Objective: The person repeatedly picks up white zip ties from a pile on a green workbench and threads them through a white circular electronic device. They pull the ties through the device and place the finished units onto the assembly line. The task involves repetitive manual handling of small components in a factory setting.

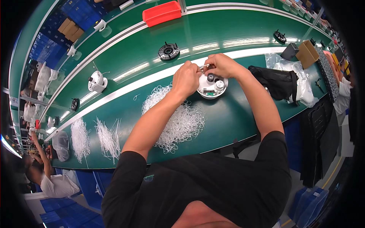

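Note:
A round white device housing sits on the green bench in front of me, its inside showing a circuit board, a black round part and a white round part. My left hand is closed at the housing's upper left edge; what its fingers hold is hidden. From above, my right hand pinches over the far rim, where a thin white strip shows at the fingertips. Beside my left forearm lies a big tangled heap of looped white ties.
Two bundles of white strips lie further left. Beyond the white rail, a belt carries a black round base and a white device. A black bag and a cardboard box are at right; a red tray stands behind.

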`<state>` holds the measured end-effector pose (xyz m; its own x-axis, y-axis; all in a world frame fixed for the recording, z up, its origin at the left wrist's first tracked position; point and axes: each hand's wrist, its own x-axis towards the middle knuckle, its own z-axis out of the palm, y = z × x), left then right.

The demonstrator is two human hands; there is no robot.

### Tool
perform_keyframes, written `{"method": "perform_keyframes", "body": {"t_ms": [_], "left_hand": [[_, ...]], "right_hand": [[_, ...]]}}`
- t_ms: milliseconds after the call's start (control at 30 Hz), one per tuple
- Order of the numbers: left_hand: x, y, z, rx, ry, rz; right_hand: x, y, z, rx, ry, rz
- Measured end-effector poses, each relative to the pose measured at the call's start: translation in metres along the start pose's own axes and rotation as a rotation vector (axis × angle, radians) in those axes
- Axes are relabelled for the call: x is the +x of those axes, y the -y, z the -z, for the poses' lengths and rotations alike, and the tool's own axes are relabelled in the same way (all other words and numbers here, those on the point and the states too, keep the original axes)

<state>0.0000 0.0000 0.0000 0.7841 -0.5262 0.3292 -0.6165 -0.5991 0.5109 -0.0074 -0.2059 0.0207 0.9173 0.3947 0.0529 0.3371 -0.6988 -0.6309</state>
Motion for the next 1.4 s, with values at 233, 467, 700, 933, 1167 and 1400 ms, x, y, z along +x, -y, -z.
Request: {"method": "perform_keyframes", "body": {"t_ms": [233,467,700,933,1167,1400], "left_hand": [[0.012,0.000,0.008,-0.031,-0.026,0.021],[0.008,0.001,0.006,-0.016,-0.042,0.003],[0.006,0.010,0.010,-0.088,-0.045,0.018],[-0.003,0.068,0.053,-0.624,-0.023,0.412],[-0.043,0.182,0.110,-1.075,-0.592,0.832],[-0.064,0.261,0.148,-1.087,-0.969,1.056]], "right_hand": [[0.002,0.001,0.009,0.047,-0.010,-0.048],[0.005,-0.011,0.000,0.023,-0.011,0.037],[0.004,0.000,0.005,-0.049,0.004,-0.022],[-0.004,-0.002,0.007,0.286,0.021,-0.415],[0.017,-0.099,0.058,0.391,-0.601,-0.527],[0.039,-0.216,0.091,0.626,-0.843,-0.787]]}}
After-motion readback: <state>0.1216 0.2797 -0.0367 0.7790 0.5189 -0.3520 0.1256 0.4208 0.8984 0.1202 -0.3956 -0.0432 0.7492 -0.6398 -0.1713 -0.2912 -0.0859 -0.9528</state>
